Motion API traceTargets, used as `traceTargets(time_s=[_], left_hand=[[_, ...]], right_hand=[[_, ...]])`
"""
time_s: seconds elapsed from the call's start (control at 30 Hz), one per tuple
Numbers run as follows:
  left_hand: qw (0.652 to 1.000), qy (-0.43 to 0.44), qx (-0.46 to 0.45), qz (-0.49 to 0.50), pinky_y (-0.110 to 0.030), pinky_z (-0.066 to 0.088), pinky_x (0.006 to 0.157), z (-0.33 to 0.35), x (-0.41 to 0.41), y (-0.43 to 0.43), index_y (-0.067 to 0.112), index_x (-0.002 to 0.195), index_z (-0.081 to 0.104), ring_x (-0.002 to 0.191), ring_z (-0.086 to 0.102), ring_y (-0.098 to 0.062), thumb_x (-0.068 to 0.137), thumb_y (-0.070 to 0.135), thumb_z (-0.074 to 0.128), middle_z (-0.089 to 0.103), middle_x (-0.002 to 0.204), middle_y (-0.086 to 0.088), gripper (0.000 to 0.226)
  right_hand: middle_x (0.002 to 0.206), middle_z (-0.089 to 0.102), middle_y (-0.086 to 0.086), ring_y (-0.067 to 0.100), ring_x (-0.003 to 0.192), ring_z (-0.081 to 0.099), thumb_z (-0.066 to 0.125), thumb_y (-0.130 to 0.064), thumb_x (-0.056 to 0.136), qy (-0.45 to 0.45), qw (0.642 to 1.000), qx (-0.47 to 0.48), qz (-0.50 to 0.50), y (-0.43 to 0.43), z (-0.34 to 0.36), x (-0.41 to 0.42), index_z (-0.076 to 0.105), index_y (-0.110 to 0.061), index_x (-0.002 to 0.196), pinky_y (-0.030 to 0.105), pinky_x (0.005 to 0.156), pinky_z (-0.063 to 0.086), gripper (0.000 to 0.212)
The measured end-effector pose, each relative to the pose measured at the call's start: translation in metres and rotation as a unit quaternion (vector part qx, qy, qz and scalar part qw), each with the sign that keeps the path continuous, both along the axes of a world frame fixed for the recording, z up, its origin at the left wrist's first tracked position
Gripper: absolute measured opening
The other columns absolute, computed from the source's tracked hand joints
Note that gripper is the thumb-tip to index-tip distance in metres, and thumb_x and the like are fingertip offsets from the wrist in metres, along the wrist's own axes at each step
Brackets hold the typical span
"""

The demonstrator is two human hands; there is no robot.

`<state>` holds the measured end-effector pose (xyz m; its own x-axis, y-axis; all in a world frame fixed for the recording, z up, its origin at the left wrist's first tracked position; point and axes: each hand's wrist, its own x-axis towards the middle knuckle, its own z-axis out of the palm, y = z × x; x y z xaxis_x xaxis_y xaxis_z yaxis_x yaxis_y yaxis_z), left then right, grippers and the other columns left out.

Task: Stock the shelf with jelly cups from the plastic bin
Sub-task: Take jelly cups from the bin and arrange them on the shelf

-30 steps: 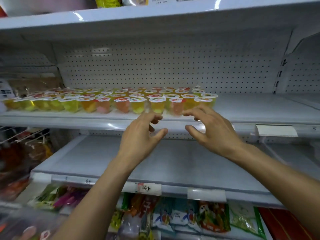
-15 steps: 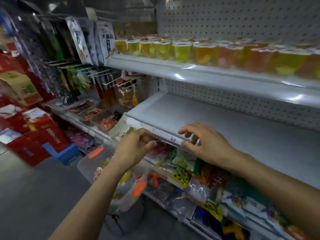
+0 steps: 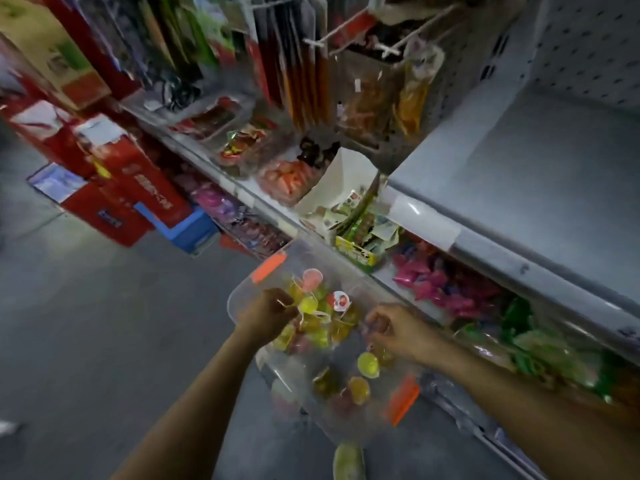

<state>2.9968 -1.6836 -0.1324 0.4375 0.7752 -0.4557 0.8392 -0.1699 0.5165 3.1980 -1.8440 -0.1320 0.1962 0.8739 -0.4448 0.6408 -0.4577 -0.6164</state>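
Clear plastic bin (image 3: 238, 297) with orange latches (image 3: 268, 268) sits low near the floor (image 3: 104, 323), jelly cups (image 3: 308, 304) heaped inside. Left hand (image 3: 268, 315) and right hand (image 3: 394, 329) both reach in among them, curled; blur hides whether either grasps a cup. It looks like the picking-up step. Next, cups need lifting to the grey shelf (image 3: 519, 174), farther right.

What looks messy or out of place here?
The jelly cups lie in a loose jumble in the clear plastic bin, tipped every which way. Behind it, a white cardboard box leans askew on the low shelf, packets heaped untidily under it. A yellow-green blob on the floor is too blurred to name.
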Motion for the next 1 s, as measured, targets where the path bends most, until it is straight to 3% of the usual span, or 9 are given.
traceTargets(time_s=[0.17,0.3,0.37,0.5,0.63,0.77,0.83,0.93,1.0], left_hand=[[0.996,0.054,-0.034,-0.055,-0.039,0.051,0.086,-0.107,0.012,0.035,0.015,0.096,0.071,0.094,0.065,-0.029,0.081,0.022,0.072,0.069,0.096,-0.007,0.016],[0.986,0.126,-0.017,-0.109,-0.039,0.043,0.101,-0.159,0.028,0.048,0.022,0.121,0.062,0.118,0.056,-0.028,0.086,0.026,0.066,0.063,0.125,-0.006,0.036],[0.975,0.171,0.007,-0.14,-0.038,0.041,0.1,-0.183,0.036,0.054,0.024,0.128,0.057,0.125,0.051,-0.026,0.09,0.023,0.061,0.057,0.132,-0.005,0.038],[0.96,0.203,0.053,-0.185,-0.038,0.044,0.094,-0.22,0.046,0.06,0.02,0.125,0.052,0.121,0.051,-0.028,0.093,0.026,0.053,0.058,0.128,-0.008,0.032],[0.951,0.229,0.079,-0.192,-0.039,0.041,0.098,-0.233,0.05,0.058,0.017,0.13,0.044,0.122,0.05,-0.03,0.095,0.025,0.051,0.059,0.128,-0.011,0.037],[0.953,0.245,0.082,-0.159,-0.04,0.037,0.102,-0.236,0.053,0.052,0.015,0.133,0.041,0.125,0.049,-0.031,0.098,0.027,0.048,0.057,0.131,-0.012,0.038],[0.952,0.244,0.083,-0.165,-0.039,0.036,0.101,-0.235,0.055,0.051,0.015,0.131,0.041,0.122,0.051,-0.03,0.097,0.023,0.048,0.059,0.128,-0.011,0.035],[0.948,0.231,0.099,-0.197,-0.037,0.039,0.094,-0.224,0.054,0.043,0.017,0.126,0.045,0.116,0.054,-0.031,0.098,0.021,0.045,0.063,0.121,-0.011,0.029],[0.945,0.224,0.105,-0.213,-0.035,0.04,0.093,-0.218,0.052,0.036,0.019,0.126,0.05,0.118,0.053,-0.032,0.1,0.022,0.044,0.062,0.122,-0.012,0.028]], right_hand=[[0.091,0.065,-0.002,0.016,0.092,0.062,0.06,-0.02,0.083,-0.004,0.998,-0.061,-0.023,0.054,-0.099,-0.007,0.064,-0.021,0.092,0.027,0.078,0.048,0.009],[0.129,0.053,0.014,0.035,0.12,0.051,0.056,-0.03,0.084,-0.153,0.984,-0.055,0.068,0.099,-0.165,-0.011,0.056,-0.016,0.126,0.039,0.094,0.046,0.044],[0.118,0.055,0.024,0.042,0.108,0.058,0.07,-0.017,0.078,-0.242,0.961,-0.058,0.118,0.126,-0.184,-0.016,0.058,-0.009,0.118,0.047,0.085,0.052,0.042],[0.131,0.045,0.018,0.033,0.105,0.062,0.06,-0.013,0.087,-0.307,0.93,-0.127,0.159,0.157,-0.208,-0.026,0.034,-0.012,0.141,0.039,0.077,0.052,0.06],[0.079,0.064,0.013,0.022,0.042,0.058,0.091,-0.024,0.03,-0.352,0.912,-0.104,0.182,0.166,-0.232,-0.031,0.072,-0.007,0.083,0.022,0.038,0.042,0.059],[0.061,0.058,0.008,0.016,0.03,0.048,0.091,-0.023,0.02,-0.374,0.901,-0.071,0.21,0.165,-0.25,-0.026,0.067,-0.006,0.058,0.018,0.031,0.034,0.048],[0.07,0.061,0.012,0.02,0.041,0.056,0.092,-0.026,0.032,-0.379,0.893,-0.1,0.221,0.169,-0.228,-0.029,0.071,-0.003,0.067,0.022,0.035,0.042,0.048],[0.125,0.05,0.02,0.03,0.102,0.063,0.056,-0.014,0.091,-0.384,0.877,-0.118,0.263,0.161,-0.209,-0.025,0.054,0.0,0.123,0.036,0.082,0.052,0.035],[0.132,0.045,0.018,0.029,0.113,0.058,0.045,-0.006,0.094,-0.359,0.891,-0.109,0.256,0.154,-0.204,-0.024,0.047,-0.003,0.13,0.036,0.089,0.05,0.036]])
